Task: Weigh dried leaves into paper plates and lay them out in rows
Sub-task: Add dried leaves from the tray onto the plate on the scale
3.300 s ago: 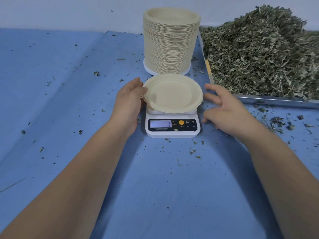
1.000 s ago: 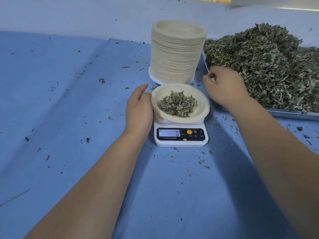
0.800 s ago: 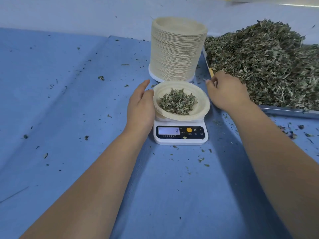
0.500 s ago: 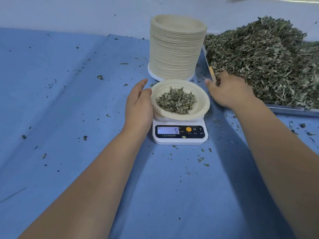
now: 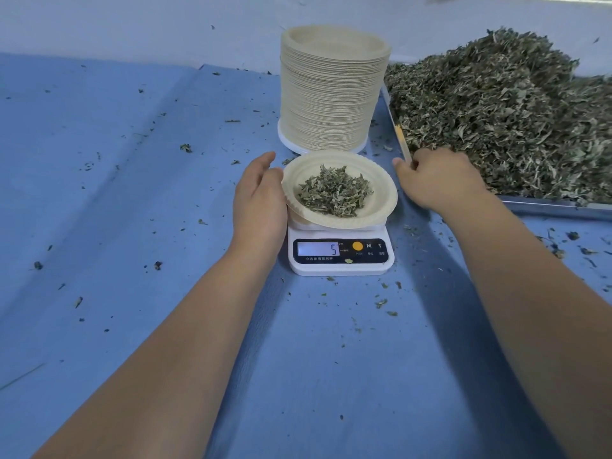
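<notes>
The left grip [image 5: 260, 197] lies flat, fingers straight and together, its palm side against the left rim of the plate [image 5: 381, 197]. The right grip [image 5: 437, 180] sits at the near corner of the tray [image 5: 556, 207], knuckles up and fingers curled under; I cannot tell whether they hold anything.

The plate is round, pale beige paper with a shallow well and a finely crimped rim. It rests on a small white scale [image 5: 341, 260] whose dark front panel has an orange button and a lit display reading 5. A loose mound of leaves [image 5: 334, 190], grey-green, crumpled and flaky, fills the middle of the plate.

Just behind the scale stands a tall stack [image 5: 331, 94] of the same plates. To the right, the metal tray carries a big heap [image 5: 496, 120] of the same dry leaves. The desk [image 5: 132, 193] is covered in blue cloth, creased and speckled with leaf crumbs
</notes>
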